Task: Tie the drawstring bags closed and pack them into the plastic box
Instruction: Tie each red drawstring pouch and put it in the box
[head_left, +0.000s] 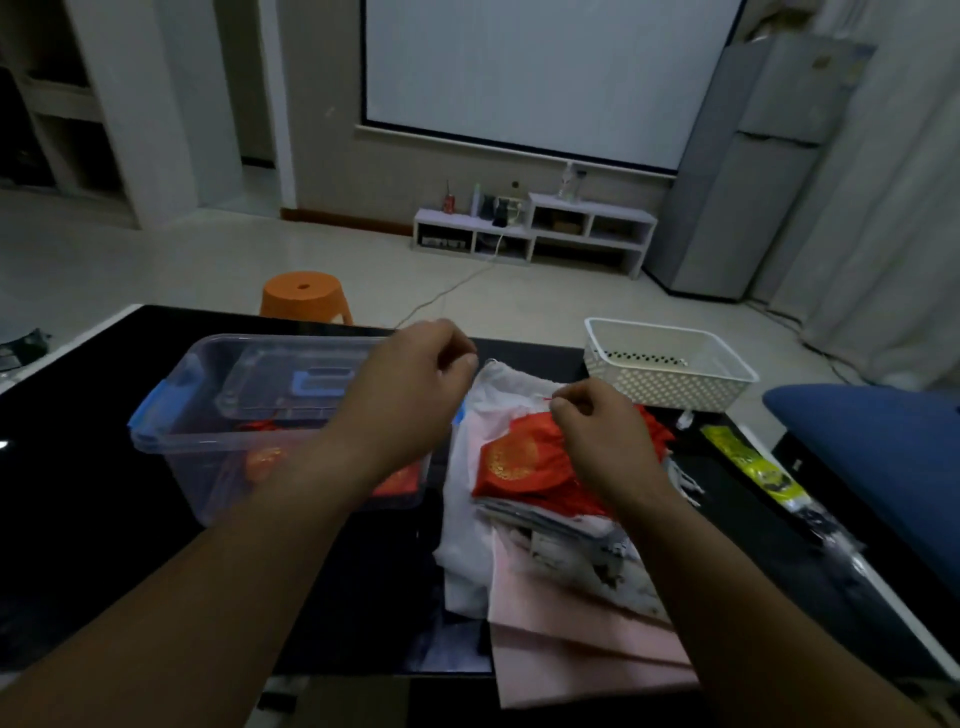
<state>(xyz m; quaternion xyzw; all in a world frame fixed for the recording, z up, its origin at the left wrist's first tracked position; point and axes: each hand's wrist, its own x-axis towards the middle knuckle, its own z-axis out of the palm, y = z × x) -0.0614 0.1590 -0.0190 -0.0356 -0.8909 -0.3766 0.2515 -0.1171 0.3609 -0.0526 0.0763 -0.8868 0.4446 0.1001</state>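
Observation:
A red drawstring bag (519, 460) with a gold emblem lies on a pile of white and pink bags (524, 566) on the black table. My right hand (602, 436) hovers over its top edge and pinches a thin red string between thumb and finger. My left hand (415, 374) is raised to the left of it with its fingers curled; a string in it is too thin to make out. The clear plastic box (171, 441) with blue latches stands at the left, its lid resting inside, and red bags show through its wall.
A white perforated basket (670, 384) stands at the back right of the table. A yellow-green packet (748, 462) lies near the right edge, beside a blue cushion (883, 447). An orange stool (306, 299) stands behind the table.

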